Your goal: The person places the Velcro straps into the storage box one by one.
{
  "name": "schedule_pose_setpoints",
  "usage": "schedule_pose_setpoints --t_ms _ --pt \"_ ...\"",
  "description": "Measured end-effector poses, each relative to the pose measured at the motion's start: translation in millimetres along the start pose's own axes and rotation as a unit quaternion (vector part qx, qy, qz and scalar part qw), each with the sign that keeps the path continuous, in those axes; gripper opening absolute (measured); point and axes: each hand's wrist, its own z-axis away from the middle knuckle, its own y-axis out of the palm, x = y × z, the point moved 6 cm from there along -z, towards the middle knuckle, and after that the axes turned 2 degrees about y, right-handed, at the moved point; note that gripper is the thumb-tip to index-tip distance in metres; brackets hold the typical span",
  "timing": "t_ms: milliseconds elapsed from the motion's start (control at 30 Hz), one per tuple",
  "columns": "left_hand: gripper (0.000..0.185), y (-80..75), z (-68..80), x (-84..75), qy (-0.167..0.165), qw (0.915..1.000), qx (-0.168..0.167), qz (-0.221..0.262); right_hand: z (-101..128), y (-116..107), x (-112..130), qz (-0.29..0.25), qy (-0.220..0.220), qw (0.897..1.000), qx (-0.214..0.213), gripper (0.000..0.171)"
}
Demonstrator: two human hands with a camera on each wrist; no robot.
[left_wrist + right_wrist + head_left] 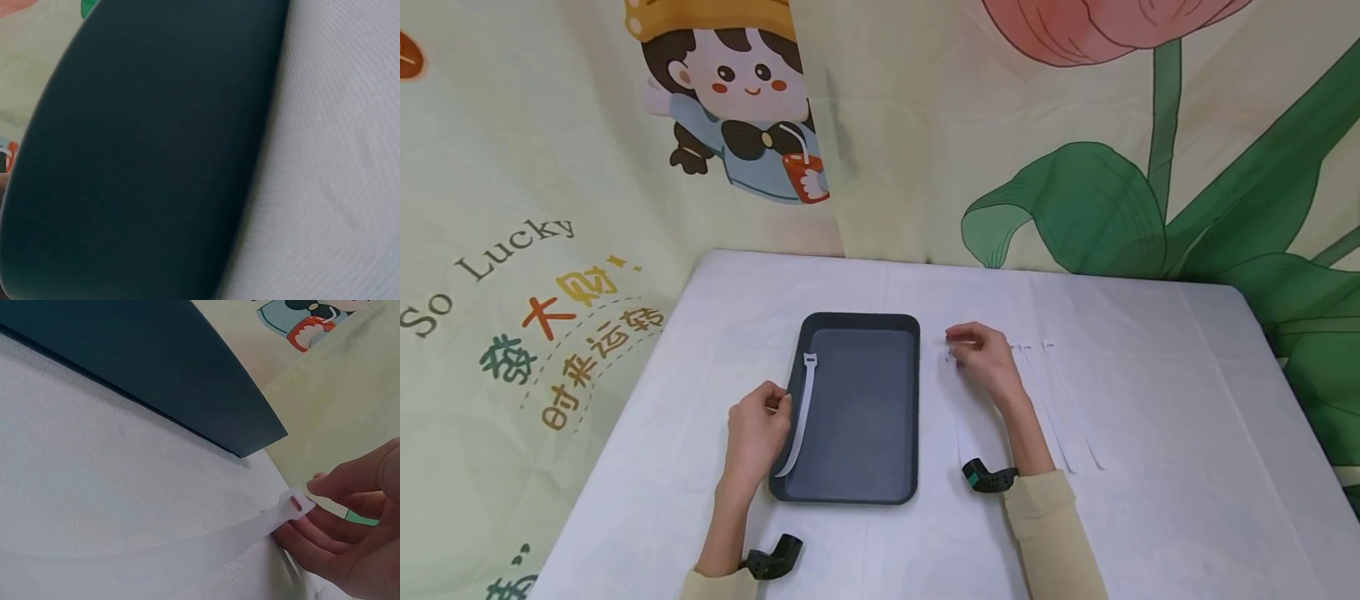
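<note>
- Pinching the slotted head of a white strap (294, 506) with my right hand (983, 357), right of centre frame; it is lying thin and flat on the cloth.
- Resting my left hand (758, 429), fingers loosely curled, against the dark tray (863, 492), where another white strap (802, 412) is lying.
- More straps (1060, 408) are lying on the white tablecloth (1150, 500); a cartoon-printed curtain (550, 167) is hanging behind.

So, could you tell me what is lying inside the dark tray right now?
One white strap lies along the left side of the dark tray, its lower end over the rim. The left hand rests at that edge and may hide a little of the strap.
</note>
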Motion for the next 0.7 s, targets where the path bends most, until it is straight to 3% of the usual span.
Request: schedule_pose_setpoints --t_ms 700 --pt "0.013 1.8 -1.1 1.2 -0.001 1.0000 0.006 0.002 0.9 -3.2 -6.1 0.025 0.053 0.998 -0.009 0.021"
